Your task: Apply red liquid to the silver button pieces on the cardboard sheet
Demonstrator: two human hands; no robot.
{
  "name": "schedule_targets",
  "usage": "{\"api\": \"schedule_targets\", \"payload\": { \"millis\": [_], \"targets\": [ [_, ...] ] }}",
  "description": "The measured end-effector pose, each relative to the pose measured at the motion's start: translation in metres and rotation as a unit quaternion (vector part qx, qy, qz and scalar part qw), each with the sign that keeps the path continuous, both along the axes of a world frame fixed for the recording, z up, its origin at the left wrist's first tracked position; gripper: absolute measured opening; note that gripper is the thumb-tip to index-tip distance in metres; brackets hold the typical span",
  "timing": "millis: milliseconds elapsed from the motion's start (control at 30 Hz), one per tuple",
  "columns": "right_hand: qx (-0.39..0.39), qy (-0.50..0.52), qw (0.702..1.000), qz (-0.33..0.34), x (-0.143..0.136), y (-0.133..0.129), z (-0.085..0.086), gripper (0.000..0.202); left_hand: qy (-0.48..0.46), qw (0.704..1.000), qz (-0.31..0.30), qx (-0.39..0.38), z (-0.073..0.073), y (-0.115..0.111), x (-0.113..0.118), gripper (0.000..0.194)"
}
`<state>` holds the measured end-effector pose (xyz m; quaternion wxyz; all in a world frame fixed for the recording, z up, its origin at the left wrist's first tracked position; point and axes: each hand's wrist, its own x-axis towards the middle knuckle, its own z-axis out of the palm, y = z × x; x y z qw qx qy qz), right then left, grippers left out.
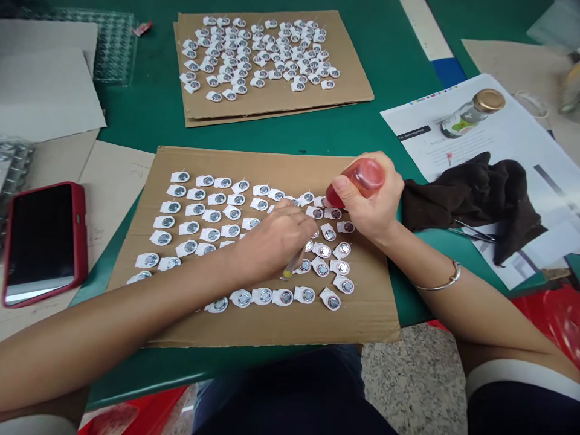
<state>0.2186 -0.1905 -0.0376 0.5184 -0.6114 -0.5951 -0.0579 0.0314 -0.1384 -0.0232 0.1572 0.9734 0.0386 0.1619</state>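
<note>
My right hand [378, 199] is wrapped round a red translucent bottle [362, 178], tilted over the right part of a cardboard sheet [272, 329]. Rows of small white tags with round silvery discs [331, 299] lie on that sheet. My left hand [278, 238] is closed above the middle of the rows, its fingers pinched together. A thin clear tool with a yellowish tip [287, 273] shows below its palm; how it is gripped is partly hidden. My left forearm covers some tags.
Behind lies a second cardboard stack [276, 109] with similar tags. A red-cased phone [43, 241] is at the left. To the right are a glass jar [473, 113], printed paper [408, 124], dark cloth [471, 193] and metal tweezers [475, 231].
</note>
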Motion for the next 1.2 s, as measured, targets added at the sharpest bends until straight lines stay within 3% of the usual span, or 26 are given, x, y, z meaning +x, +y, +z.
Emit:
{"api": "schedule_targets", "payload": {
  "millis": [167, 500, 600, 767, 933, 1200],
  "targets": [
    [-0.006, -0.005, 1.0, 0.009, 0.001, -0.001, 0.001, 0.033, -0.019, 0.996, 0.024, -0.083, 0.001, 0.009, 0.0, 0.015],
    [0.008, -0.005, 0.999, 0.042, 0.001, -0.004, 0.003, 0.031, 0.058, 0.956, 0.164, -0.239, 0.015, 0.012, 0.007, 0.015],
    [0.007, -0.005, 0.999, 0.049, 0.001, -0.004, 0.0, 0.035, 0.068, 0.946, 0.175, -0.263, 0.016, 0.013, 0.01, 0.016],
    [-0.003, 0.021, 1.0, -0.008, 0.003, -0.007, -0.001, 0.04, 0.075, 0.927, 0.198, -0.309, 0.021, 0.013, 0.014, 0.014],
    [0.0, 0.044, 0.999, -0.023, 0.004, -0.01, 0.0, 0.037, 0.105, 0.902, 0.226, -0.352, 0.023, 0.017, 0.016, 0.014],
    [0.001, 0.036, 0.999, -0.013, 0.005, -0.008, -0.005, 0.038, 0.101, 0.903, 0.223, -0.353, 0.021, 0.021, 0.016, 0.013]
  ]
}}
